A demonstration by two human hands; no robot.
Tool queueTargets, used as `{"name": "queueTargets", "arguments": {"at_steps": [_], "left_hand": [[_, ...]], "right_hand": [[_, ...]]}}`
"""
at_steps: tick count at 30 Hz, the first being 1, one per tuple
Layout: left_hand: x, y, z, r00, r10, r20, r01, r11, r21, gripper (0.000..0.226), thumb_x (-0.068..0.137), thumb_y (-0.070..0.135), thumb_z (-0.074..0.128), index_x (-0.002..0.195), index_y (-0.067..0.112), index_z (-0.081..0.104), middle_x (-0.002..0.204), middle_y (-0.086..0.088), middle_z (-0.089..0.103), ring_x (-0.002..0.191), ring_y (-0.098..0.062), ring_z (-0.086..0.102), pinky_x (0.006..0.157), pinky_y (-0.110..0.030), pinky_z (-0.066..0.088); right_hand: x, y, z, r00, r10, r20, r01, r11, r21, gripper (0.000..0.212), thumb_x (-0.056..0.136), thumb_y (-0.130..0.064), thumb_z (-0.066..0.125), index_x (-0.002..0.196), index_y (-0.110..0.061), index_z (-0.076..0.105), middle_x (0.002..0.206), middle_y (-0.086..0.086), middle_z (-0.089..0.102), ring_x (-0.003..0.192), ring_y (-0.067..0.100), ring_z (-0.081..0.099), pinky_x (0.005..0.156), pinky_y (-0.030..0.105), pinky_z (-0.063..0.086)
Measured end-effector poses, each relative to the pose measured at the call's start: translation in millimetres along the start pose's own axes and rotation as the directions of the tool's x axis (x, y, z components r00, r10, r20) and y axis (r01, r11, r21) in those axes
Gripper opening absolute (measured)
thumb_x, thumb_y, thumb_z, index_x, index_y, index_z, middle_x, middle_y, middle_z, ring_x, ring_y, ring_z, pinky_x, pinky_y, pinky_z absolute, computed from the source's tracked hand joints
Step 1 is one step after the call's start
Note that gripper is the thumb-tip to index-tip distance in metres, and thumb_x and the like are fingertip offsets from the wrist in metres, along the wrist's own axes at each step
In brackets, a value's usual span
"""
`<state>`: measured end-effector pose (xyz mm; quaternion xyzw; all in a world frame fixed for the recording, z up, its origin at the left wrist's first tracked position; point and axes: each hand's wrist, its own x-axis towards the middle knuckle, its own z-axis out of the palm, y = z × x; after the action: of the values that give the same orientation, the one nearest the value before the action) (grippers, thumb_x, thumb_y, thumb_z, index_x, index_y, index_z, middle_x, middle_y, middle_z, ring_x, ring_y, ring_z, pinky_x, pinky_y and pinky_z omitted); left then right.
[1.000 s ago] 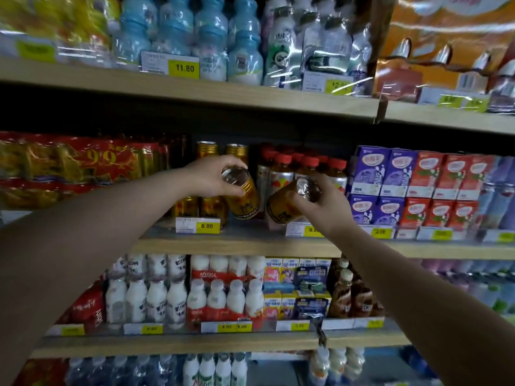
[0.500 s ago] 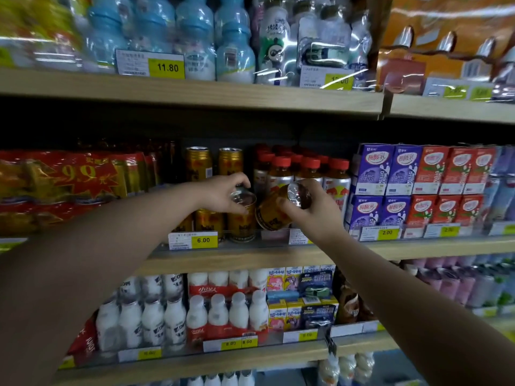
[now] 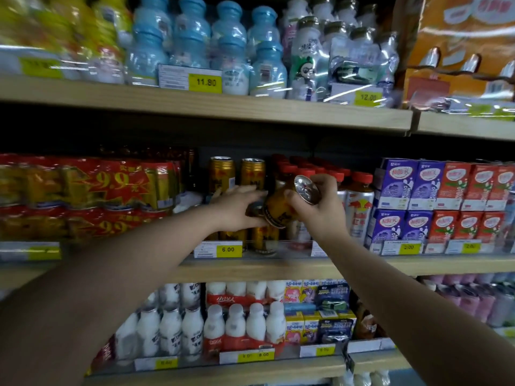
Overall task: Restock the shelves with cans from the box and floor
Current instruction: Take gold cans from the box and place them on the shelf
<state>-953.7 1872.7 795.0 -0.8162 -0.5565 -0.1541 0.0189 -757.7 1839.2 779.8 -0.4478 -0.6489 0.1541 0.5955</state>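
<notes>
Headroom shows at twelve o'clock under the upper shelf [image 3: 250, 110]. Right hand [image 3: 317, 210] clamps a tilted gold can [image 3: 278, 210] above the middle shelf [image 3: 278, 270] edge; left hand [image 3: 235, 210], at its nine o'clock, tops a standing can [image 3: 263, 242], grip unclear.

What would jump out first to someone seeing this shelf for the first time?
The right hand grips a tilted gold can at the middle shelf's centre. Just left, the left hand rests on a standing gold can. Bright red 9.9 promo packs fill that shelf's left end.
</notes>
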Motion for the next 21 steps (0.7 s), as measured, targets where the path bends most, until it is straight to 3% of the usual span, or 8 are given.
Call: {"name": "queueTargets", "arguments": {"at_steps": [4, 6, 11, 16, 21], "left_hand": [[-40.4, -23.1, -6.1, 0.922, -0.169, -0.349, 0.077, 0.962, -0.262, 0.063, 0.081, 0.032, 0.067, 0.137, 0.033, 0.04, 0.144, 0.002, 0.037, 0.134, -0.024, 0.03, 0.105, -0.04, 0.031], [-57.2, -37.0, -6.0, 0.889, -0.202, -0.411, 0.094, 0.958, -0.269, 0.057, 0.078, 0.029, 0.067, 0.131, 0.032, 0.046, 0.137, 0.002, 0.044, 0.129, -0.024, 0.037, 0.1, -0.037, 0.035], [-76.8, -60.7, -11.3, 0.88, -0.294, -0.373, 0.135, 0.907, -0.398, 0.061, 0.077, 0.025, 0.071, 0.132, 0.026, 0.045, 0.134, 0.001, 0.047, 0.127, -0.02, 0.041, 0.104, -0.038, 0.039], [-81.8, -64.3, -0.7, 0.867, -0.364, -0.341, 0.151, 0.844, -0.515, 0.07, 0.078, 0.021, 0.071, 0.138, 0.016, 0.036, 0.137, -0.005, 0.044, 0.125, -0.02, 0.045, 0.099, -0.032, 0.041], [-84.4, -68.3, -0.6, 0.859, -0.368, -0.356, 0.114, 0.815, -0.568, 0.067, 0.082, 0.02, 0.069, 0.14, 0.015, 0.036, 0.135, -0.006, 0.047, 0.12, -0.019, 0.049, 0.094, -0.026, 0.042]], "right_hand": [[0.4, -15.3, 34.3, 0.999, -0.028, 0.019, 0.027, 0.999, 0.046, 0.048, 0.076, -0.042, 0.075, 0.112, -0.034, 0.044, 0.094, -0.022, 0.056, 0.09, -0.002, 0.058, 0.08, 0.027, 0.052], [1.1, -25.0, 52.9, 0.999, -0.033, 0.042, 0.03, 0.996, 0.079, 0.048, 0.076, -0.044, 0.074, 0.113, -0.037, 0.044, 0.095, -0.024, 0.056, 0.091, -0.003, 0.057, 0.081, 0.026, 0.052], [1.9, -45.5, 95.4, 0.99, -0.094, 0.107, 0.087, 0.994, 0.07, 0.052, 0.075, -0.044, 0.075, 0.115, -0.035, 0.043, 0.093, -0.026, 0.053, 0.087, -0.009, 0.055, 0.077, 0.017, 0.05], [8.7, -60.1, 132.4, 0.988, -0.068, 0.137, 0.065, 0.997, 0.027, 0.063, 0.071, -0.057, 0.073, 0.121, -0.027, 0.048, 0.107, -0.01, 0.064, 0.1, 0.01, 0.062, 0.087, 0.036, 0.055], [11.9, -66.7, 152.0, 0.987, 0.005, 0.158, 0.003, 0.999, -0.049, 0.077, 0.069, -0.071, 0.062, 0.129, -0.027, 0.046, 0.108, -0.008, 0.063, 0.106, 0.017, 0.059, 0.09, 0.043, 0.052]]}}
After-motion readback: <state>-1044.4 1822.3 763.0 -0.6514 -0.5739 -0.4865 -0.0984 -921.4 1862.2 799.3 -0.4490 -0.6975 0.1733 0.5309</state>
